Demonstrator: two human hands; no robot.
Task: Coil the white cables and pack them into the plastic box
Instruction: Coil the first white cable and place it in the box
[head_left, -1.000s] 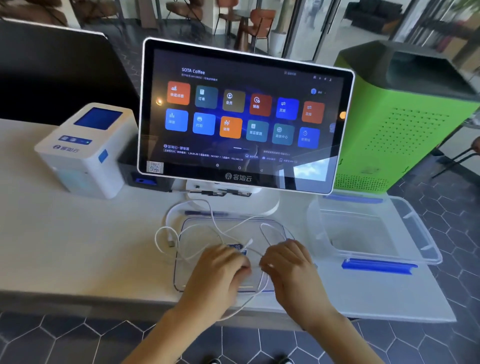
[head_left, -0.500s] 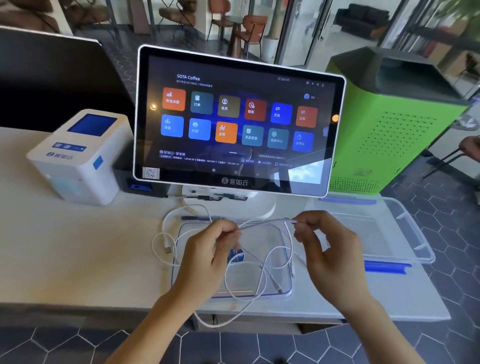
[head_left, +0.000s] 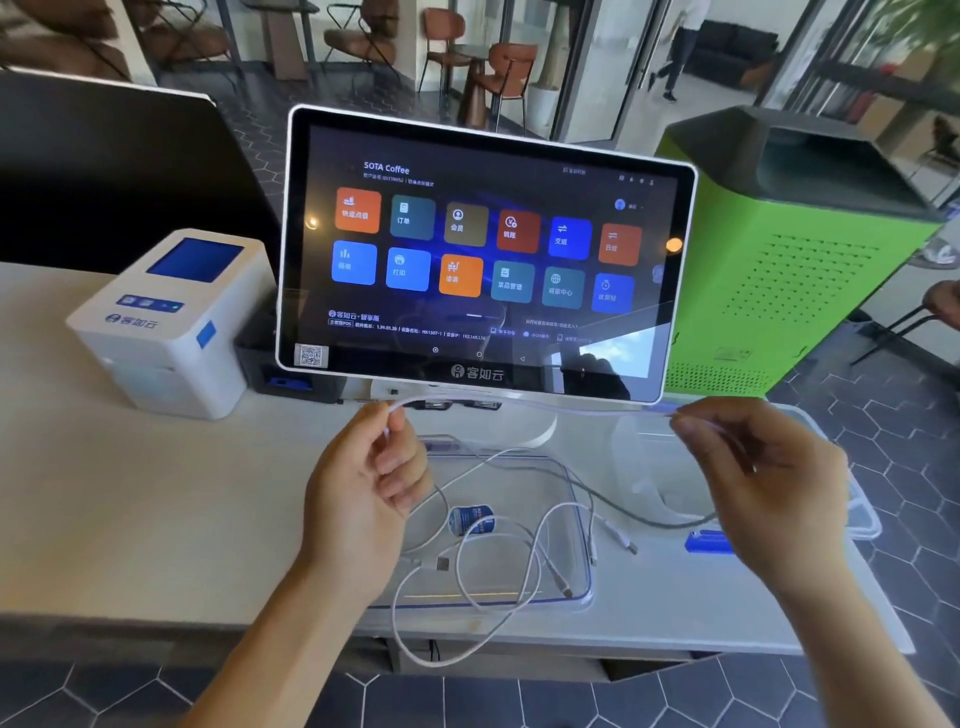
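One white cable, stretched taut and level between your hands, now raised in front of the touchscreen terminal's lower edge; half a second ago it sagged lower with your hands closer together. Left hand: thumb and forefinger pinch the cable at 9 o'clock, the rest drooping below. Right hand: fingertips pinch it at 3 o'clock. Remaining white cables: loose tangle on the clear lid at 6 o'clock, one loop hanging over the counter edge. Plastic box: 4 o'clock, partly hidden behind your right hand. White printer: 10 o'clock. Green cabinet: 2 o'clock, off the counter.
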